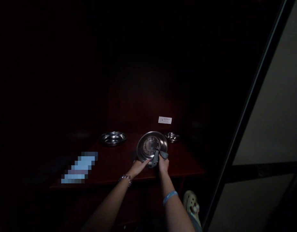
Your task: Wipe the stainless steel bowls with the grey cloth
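Observation:
My left hand [139, 167] grips the lower left rim of a shiny metal bowl [148, 145], its thumb over the edge. The bowl is tilted so that its round inside faces me, above the front of a dark red shelf [124, 161]. In my right hand [163, 163] is a bunched grey cloth [156, 158], pressed against the bowl's lower right side. A second metal dish [113, 138] stands on the shelf to the left. Behind the held bowl, to the right, a smaller metal bowl [171, 137] is partly hidden.
A white socket plate [165, 120] is on the back wall. A pixelated bright patch [79, 167] covers something at the shelf's left front. Below right is a light clog shoe [191, 204]. A dark-framed pale panel [269, 96] stands at the right. Much of the surroundings is dark.

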The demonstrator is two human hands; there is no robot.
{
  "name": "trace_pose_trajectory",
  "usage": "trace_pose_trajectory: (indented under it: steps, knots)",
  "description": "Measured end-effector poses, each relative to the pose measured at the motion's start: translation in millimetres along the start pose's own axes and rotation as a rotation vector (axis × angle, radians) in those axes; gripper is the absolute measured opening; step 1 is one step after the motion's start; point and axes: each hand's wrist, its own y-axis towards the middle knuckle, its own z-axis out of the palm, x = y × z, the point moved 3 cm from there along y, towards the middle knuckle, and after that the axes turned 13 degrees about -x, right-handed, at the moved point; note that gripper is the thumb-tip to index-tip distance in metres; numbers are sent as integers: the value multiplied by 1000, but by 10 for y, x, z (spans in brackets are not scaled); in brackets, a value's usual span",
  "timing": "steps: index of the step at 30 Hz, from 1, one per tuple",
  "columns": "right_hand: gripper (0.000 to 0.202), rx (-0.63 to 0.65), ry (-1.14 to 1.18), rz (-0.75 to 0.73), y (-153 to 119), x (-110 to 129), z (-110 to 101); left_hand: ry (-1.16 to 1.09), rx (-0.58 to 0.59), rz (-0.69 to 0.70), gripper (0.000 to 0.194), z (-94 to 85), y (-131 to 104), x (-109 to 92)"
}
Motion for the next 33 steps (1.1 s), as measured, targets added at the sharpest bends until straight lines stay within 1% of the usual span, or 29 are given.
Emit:
trace_pose_trajectory:
  steps: [3,7,9,11,13,14,15,17,19,20,22,26,29,33]
  knots:
    - [39,-55,34,30,48,73,-86,4,2,-48,50,-1,24,52]
    - [39,-170,-12,-63,57,268,-249,-101,-1,-135,46,-14,67,95]
    - [38,-190,-57,-111,36,352,-299,-121,-43,-200,45,-50,75,93]
    - [37,-161,-75,-133,10,405,-310,-149,-103,-239,47,-97,61,44]
    - [38,-129,-81,-123,-10,420,-300,-207,-136,-225,51,-125,28,-54]
    - [39,-121,-83,-109,-17,413,-294,-232,-129,-204,53,-125,7,-109]
    - [40,-119,-85,-92,-22,398,-290,-244,-102,-180,55,-112,-16,-160]
    - [43,-133,-82,-53,-24,350,-287,-224,-6,-122,61,-61,-59,-228]
    - [44,-145,-96,-7,-20,289,-287,-163,81,-50,71,-5,-85,-237]
    - [45,-143,-112,18,-17,258,-285,-125,101,-15,75,13,-88,-220]
    - [45,-126,-147,60,-13,210,-279,-55,82,37,75,20,-73,-166]
    - [44,-85,-126,72,-19,203,-262,14,45,69,63,-13,-24,-76]
    - [39,-43,-85,44,-23,231,-244,6,16,37,58,-41,12,-40]
    - [32,-10,-136,22,-8,243,-250,-48,-23,-36,58,-51,47,2]
